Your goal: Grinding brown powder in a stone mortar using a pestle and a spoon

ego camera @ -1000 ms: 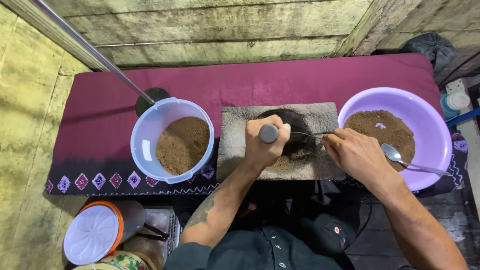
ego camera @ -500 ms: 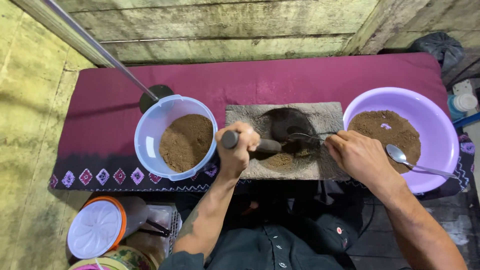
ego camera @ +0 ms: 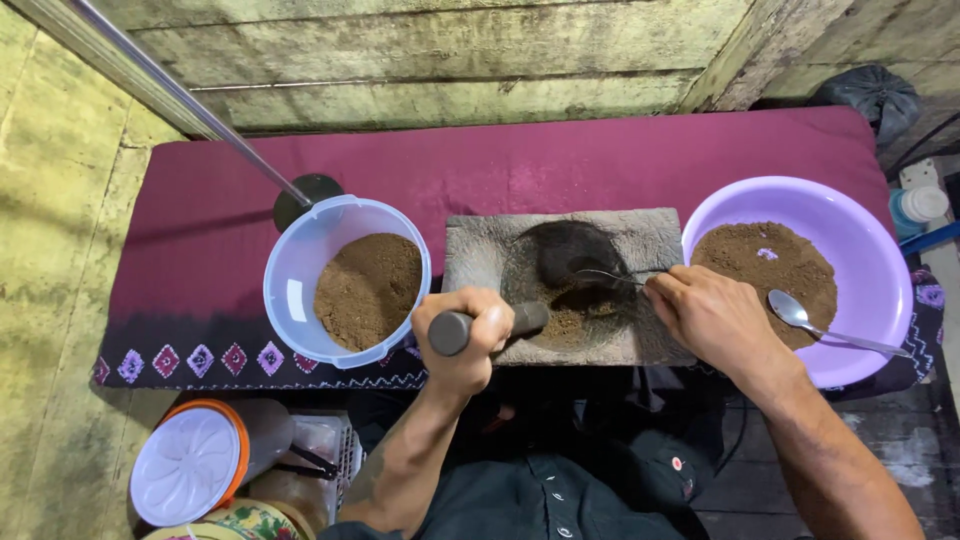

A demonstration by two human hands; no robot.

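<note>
The left hand (ego camera: pixel 468 335) is clenched around a stone pestle (ego camera: pixel 490 327), a short grey cylinder that looks heavy, stiff and rough enough not to slip. The fist wraps its middle, leaving a blunt end bare on each side; that middle grip looks like the sound place to hold it, with the weight balanced. Its long axis lies nearly level and crosswise to the forearm, the far end pointing away from the fist toward the hollow of the grinding slab (ego camera: pixel 470 250), where a little brown powder (ego camera: pixel 570 322) sits just past the tip.

The right hand (ego camera: pixel 712 318) pinches the handle of a fork (ego camera: pixel 600 275), thin and light, whose tines reach from the fingers across into the same hollow.

Beside the left hand stands a tub (ego camera: pixel 290 300) of brown powder. Beyond the right hand is a purple basin (ego camera: pixel 870 250) with more powder and a spoon (ego camera: pixel 795 312) lying in it. All rest on the maroon-covered tabletop (ego camera: pixel 420 165).
</note>
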